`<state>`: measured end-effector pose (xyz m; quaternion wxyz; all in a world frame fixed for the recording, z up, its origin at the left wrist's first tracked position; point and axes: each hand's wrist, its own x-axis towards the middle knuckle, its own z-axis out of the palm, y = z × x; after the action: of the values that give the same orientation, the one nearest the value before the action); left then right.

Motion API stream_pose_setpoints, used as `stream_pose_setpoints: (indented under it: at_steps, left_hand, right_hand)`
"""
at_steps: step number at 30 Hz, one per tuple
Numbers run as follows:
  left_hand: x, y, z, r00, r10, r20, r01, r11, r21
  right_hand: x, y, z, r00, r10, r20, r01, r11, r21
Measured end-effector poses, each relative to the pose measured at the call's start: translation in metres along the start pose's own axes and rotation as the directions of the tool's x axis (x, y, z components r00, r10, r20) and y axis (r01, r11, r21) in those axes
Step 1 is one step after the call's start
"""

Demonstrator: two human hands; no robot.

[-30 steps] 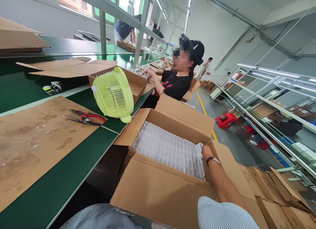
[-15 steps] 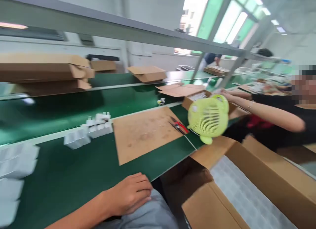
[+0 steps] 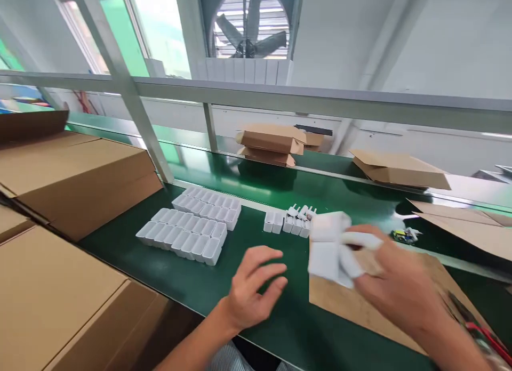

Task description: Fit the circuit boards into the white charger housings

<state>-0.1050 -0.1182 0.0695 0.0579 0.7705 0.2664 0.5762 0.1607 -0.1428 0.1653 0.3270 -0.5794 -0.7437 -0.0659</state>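
Two white shells sit gripped in the right hand above the table, left hand open, so setting them down looks next.

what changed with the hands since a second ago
The right hand left the open carton and now holds white plastic pieces above the cardboard sheet. The left hand, which rested at the table edge, now hovers open over the green table. The head turned left. The sheet and table stayed put.
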Motion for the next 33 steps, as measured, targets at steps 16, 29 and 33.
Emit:
stream_pose_setpoints:
  at_steps: [16, 29, 33]
  left_hand:
    - [-0.058, -0.128, -0.099, 0.100, -0.638, -0.764, 0.898, 0.388, -0.207]
    - [-0.041, -0.162, -0.108, -0.035, -0.478, -0.877, 0.877, 0.407, -0.257]
    - [-0.030, -0.157, -0.109, 0.063, -0.446, -0.893, 0.881, 0.446, -0.160]
  right_hand:
    - [0.120, -0.100, 0.232, 0.848, -0.114, 0.517, 0.160, 0.986, -0.045]
    - [0.107, -0.095, 0.247, 0.858, -0.147, 0.493, 0.100, 0.988, 0.120]
    - [0.100, -0.091, 0.248, 0.865, -0.218, 0.453, 0.145, 0.971, 0.190]
